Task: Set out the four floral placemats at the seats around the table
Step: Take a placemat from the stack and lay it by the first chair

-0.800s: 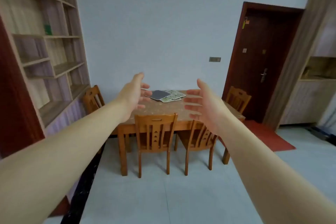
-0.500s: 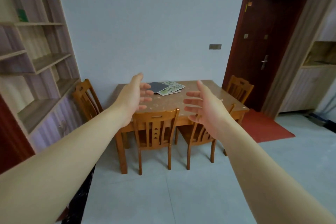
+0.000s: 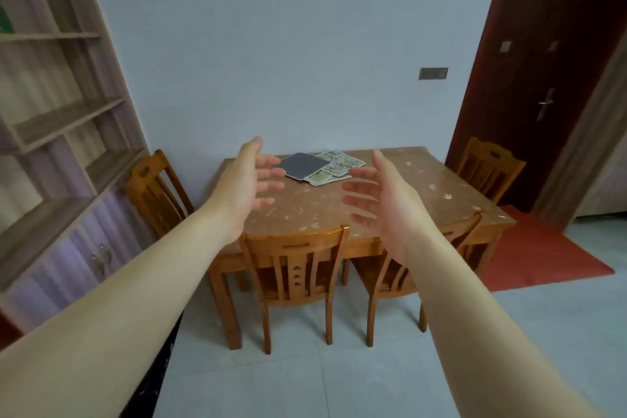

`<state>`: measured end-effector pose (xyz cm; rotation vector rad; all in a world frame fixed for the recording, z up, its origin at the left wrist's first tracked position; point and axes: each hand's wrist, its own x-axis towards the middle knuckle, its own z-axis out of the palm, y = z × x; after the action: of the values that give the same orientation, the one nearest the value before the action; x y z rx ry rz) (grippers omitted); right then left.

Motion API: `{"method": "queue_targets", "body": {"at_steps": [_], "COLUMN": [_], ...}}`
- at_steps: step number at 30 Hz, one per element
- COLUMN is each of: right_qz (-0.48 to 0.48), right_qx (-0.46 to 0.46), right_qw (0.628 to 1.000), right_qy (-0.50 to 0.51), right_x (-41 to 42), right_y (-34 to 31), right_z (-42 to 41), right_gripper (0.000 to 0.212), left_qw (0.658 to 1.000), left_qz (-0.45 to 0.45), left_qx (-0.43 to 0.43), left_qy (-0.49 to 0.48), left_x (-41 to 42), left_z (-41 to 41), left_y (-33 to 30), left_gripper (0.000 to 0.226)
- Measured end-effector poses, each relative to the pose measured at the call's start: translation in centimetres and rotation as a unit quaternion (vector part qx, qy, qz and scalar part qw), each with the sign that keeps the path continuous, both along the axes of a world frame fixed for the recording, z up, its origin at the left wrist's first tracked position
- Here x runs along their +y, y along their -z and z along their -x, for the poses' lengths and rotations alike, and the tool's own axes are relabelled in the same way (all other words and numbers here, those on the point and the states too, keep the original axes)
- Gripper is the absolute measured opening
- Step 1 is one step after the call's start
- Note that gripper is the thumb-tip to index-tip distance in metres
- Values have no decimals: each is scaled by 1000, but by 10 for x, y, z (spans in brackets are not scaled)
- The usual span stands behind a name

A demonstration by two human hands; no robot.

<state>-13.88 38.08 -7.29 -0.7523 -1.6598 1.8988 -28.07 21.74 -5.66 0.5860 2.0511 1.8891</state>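
A tall shelving unit (image 3: 57, 119) lines the left wall, with a wooden chair (image 3: 154, 192) beside it at the left end of the table (image 3: 441, 190). The left hand (image 3: 242, 187) is raised in front of the table's left part, palm facing right, fingers spread and loosely curled, holding nothing. Below it, a second chair (image 3: 295, 268) is tucked in at the near side. On the far side of the tabletop, between the two hands, the placemats (image 3: 334, 168) lie in a loose overlapping pile; the top one (image 3: 302, 164) shows a dark grey face, and floral ones fan out from under it to the right. The right hand (image 3: 383, 204) mirrors the left, open, palm facing left, empty. Another chair (image 3: 393, 278) sits under it at the near side, a fourth (image 3: 488, 168) stands at the far right end, near a dark door (image 3: 543, 78) and a red mat (image 3: 539, 254).
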Motion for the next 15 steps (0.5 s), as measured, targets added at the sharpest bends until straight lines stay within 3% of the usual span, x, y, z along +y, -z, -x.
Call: {"method": "queue_targets", "body": {"at_steps": [15], "right_qz": [24], "right_qx": [-3], "right_qw": [1000], "right_qy": [-19], "right_x": [101], "right_y": [30], "right_z": [174], "right_gripper": [50], "left_qw": [999], "left_qz": [-31], "left_qx": [-16], "left_qy": [-14], "left_x": [98], "left_z": [157], "left_y": [40], "left_gripper": [57]}}
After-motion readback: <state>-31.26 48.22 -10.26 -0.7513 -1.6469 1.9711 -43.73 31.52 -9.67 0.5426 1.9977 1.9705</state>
